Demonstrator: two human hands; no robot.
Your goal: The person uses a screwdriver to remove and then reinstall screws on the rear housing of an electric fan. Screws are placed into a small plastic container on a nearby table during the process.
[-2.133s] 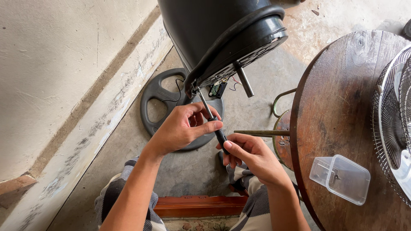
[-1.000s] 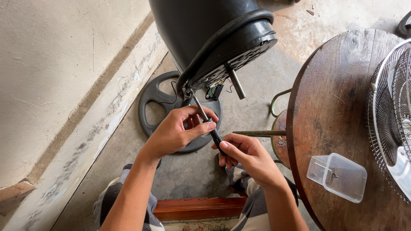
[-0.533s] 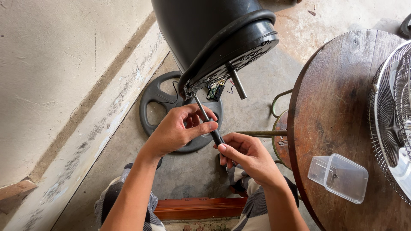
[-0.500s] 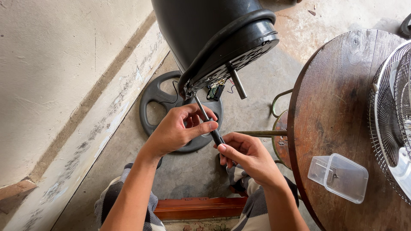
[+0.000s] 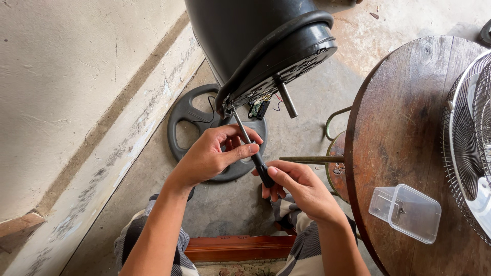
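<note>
Screwdriver (image 5: 251, 148) tip hidden (under housing (image 5: 276, 56))

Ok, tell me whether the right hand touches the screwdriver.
Touching. The head view shows the right hand with thumb and fingers wrapped around the screwdriver handle.

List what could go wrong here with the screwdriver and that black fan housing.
The screwdriver meets the underside of the black fan housing at a slant, held by the left hand and right hand; its tip might slip out of the screw. Loose wires and a small part hang right beside the tip and could get snagged. A freed screw may drop to the concrete floor, not into the clear plastic box.
</note>
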